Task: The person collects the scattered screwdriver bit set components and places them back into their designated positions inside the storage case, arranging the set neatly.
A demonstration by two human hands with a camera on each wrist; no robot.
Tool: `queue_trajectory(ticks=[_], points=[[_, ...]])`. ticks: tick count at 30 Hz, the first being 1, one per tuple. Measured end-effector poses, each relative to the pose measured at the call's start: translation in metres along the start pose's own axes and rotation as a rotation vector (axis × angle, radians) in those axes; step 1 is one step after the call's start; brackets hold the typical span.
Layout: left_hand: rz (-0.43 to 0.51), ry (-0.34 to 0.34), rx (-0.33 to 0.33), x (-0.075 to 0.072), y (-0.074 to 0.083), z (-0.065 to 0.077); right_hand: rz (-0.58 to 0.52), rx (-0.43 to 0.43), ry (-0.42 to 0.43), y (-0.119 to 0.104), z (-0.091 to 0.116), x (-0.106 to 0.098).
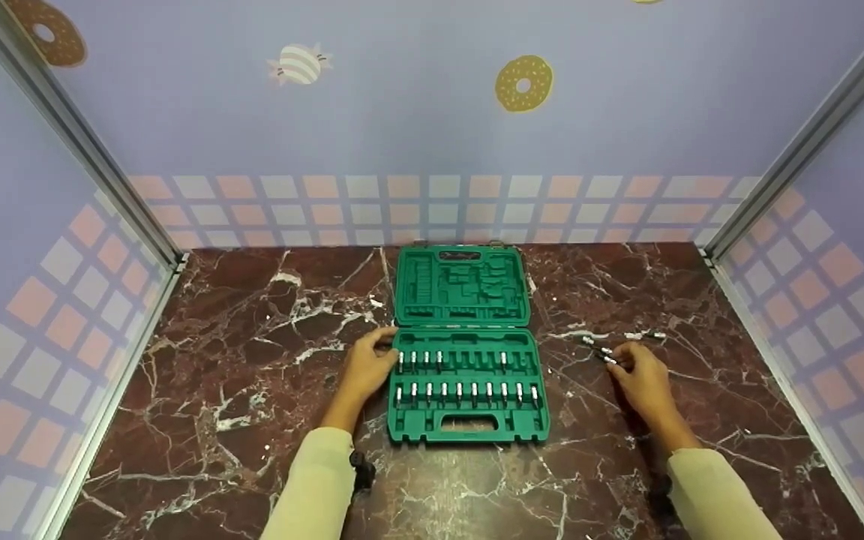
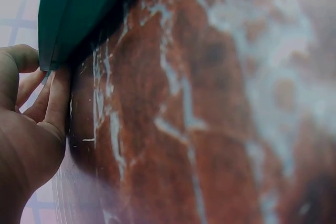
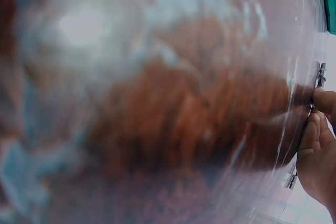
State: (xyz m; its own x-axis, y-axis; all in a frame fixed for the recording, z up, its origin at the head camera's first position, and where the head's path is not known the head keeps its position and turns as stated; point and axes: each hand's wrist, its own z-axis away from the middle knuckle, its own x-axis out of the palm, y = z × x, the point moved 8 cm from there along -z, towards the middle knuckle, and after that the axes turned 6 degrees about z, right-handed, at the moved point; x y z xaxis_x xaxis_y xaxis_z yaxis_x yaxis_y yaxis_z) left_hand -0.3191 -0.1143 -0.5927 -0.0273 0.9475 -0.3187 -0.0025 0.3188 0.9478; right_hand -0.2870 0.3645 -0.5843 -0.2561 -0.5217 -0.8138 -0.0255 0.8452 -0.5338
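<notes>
An open green plastic case (image 1: 469,424) lies on the table, its lid (image 1: 463,285) folded back. Two rows of silver-and-dark bit sockets (image 1: 459,391) stand in its lower half, with vacant slots in the upper row. My left hand (image 1: 369,365) grips the case's left edge; the left wrist view has thumb and fingers at the case corner (image 2: 55,40). Right of the case, my right hand (image 1: 643,377) pinches a bit socket (image 1: 610,360) low over the table. Other loose bit sockets (image 1: 588,340) lie just beyond the fingertips. In the right wrist view, fingers partly hide the pieces.
Another loose bit socket (image 1: 655,335) lies farther back on the right. The dark red marbled table (image 1: 267,450) meets a patterned back wall (image 1: 432,135) and two side walls. The lid reaches close to the back wall.
</notes>
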Motion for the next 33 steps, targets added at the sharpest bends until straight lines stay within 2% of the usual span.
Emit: queue_trajectory(ticks=[17, 25, 33], points=[[0.008, 0.000, 0.027, 0.001, 0.002, 0.001, 0.033, -0.048, -0.020, 0.000, 0.003, 0.001], [-0.007, -0.003, 0.000, 0.000, 0.001, 0.000, 0.018, -0.053, 0.000, -0.003, 0.005, -0.004], [-0.019, -0.006, -0.003, 0.001, -0.001, -0.001, -0.016, -0.006, -0.025, -0.009, 0.010, -0.007]])
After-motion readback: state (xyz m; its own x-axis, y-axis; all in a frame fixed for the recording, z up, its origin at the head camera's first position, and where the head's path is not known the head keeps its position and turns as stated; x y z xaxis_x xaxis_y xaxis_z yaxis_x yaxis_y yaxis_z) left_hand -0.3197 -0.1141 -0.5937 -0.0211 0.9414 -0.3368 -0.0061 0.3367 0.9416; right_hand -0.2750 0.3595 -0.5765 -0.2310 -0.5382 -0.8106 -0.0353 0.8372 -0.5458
